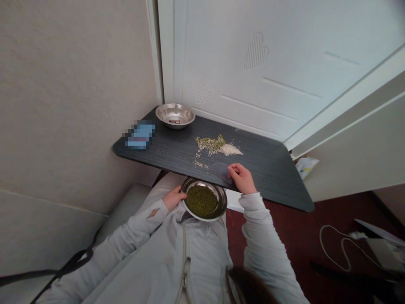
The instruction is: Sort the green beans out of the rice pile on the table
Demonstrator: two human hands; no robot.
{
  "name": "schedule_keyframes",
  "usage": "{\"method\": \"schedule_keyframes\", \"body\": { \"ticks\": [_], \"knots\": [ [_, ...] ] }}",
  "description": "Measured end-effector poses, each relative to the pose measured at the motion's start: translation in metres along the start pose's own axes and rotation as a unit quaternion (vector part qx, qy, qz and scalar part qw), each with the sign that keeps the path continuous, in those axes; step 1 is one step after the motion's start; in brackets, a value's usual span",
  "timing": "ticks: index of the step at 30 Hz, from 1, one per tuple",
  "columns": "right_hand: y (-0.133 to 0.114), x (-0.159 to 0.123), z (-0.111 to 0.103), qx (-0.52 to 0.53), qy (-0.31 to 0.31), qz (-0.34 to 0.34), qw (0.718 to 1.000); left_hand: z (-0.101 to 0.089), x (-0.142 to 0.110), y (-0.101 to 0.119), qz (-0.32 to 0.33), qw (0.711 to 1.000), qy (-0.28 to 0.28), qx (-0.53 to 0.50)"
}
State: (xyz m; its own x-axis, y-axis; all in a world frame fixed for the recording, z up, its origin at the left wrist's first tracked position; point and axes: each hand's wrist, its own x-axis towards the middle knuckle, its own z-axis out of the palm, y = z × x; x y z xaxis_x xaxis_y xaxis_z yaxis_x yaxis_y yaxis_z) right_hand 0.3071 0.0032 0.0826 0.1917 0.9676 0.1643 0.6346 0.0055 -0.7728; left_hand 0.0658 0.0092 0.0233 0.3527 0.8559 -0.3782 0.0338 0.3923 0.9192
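My left hand (173,197) grips the rim of a stainless steel bowl (223,206), which sits at my lap just below the table's front edge. Small green beans (201,201), looking like mung beans, lie inside it. In the fingers of my right hand (243,177) is a thin, see-through plastic piece (218,169), held low over the tabletop near the front edge. Behind it, a mix of green beans and white grains (210,144) is spread on the dark table (268,169). A heap of white rice (231,149) adjoins that mix on the right.
A second steel bowl (176,115) stands at the table's back left, with a small dark-red mark inside. A blurred blue item (141,136) lies at the left end. The white door (221,76) borders the table behind. A white cable (343,249) lies on the red floor.
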Motion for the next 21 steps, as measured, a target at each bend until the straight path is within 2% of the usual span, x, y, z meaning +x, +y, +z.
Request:
{"method": "schedule_keyframes", "body": {
  "ticks": [4,6,9,13,17,21],
  "knots": [
    [0.001,0.001,-0.001,0.05,0.011,0.005,0.999,-0.003,-0.008,0.009,-0.015,0.999,-0.04,0.001],
    [0.001,0.001,-0.002,0.057,0.003,0.0,0.998,-0.007,-0.01,0.012,0.0,0.999,-0.036,0.023],
    [0.0,0.001,-0.002,0.057,-0.015,-0.009,0.998,-0.015,-0.009,0.018,0.02,0.994,-0.053,0.092],
    [0.0,0.001,-0.001,0.057,-0.02,-0.013,0.998,-0.027,-0.006,0.035,0.025,0.972,-0.109,0.204],
    [0.0,0.001,-0.001,0.064,-0.013,-0.012,0.998,-0.034,-0.007,0.054,0.031,0.915,-0.152,0.372],
    [0.001,0.002,-0.002,0.082,-0.006,-0.007,0.997,-0.037,-0.009,0.066,0.06,0.836,-0.137,0.528]
  ]
}}
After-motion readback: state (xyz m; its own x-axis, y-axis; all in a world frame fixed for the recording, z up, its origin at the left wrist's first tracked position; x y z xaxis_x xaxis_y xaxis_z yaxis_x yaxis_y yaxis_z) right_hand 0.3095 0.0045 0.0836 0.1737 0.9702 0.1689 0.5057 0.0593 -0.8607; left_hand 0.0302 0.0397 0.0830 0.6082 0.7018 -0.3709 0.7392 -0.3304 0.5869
